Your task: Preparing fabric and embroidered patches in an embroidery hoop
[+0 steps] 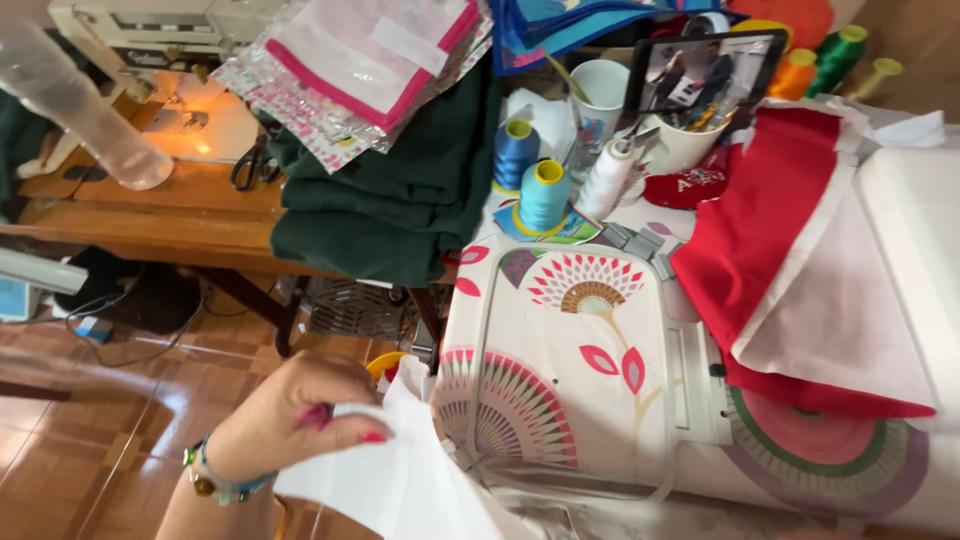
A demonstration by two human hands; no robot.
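Note:
My left hand (290, 415) is at the lower left, with painted nails and a beaded bracelet on the wrist. Its fingers pinch a piece of white fabric (400, 480) that hangs off the near corner of a table. Right beside it lies a white embroidery hoop frame (665, 340) on a flower-patterned cloth (590, 350). A red fabric with a white lining (800, 270) is draped to the right of the hoop. My right hand is out of sight.
Spools of blue thread (543, 195) and a white spool (607, 178) stand behind the hoop, near a cup (603, 92) and a tablet (703, 72). Folded green cloth (390, 200) and pink-edged packets (370, 60) sit on a wooden table with a sewing machine (150, 40).

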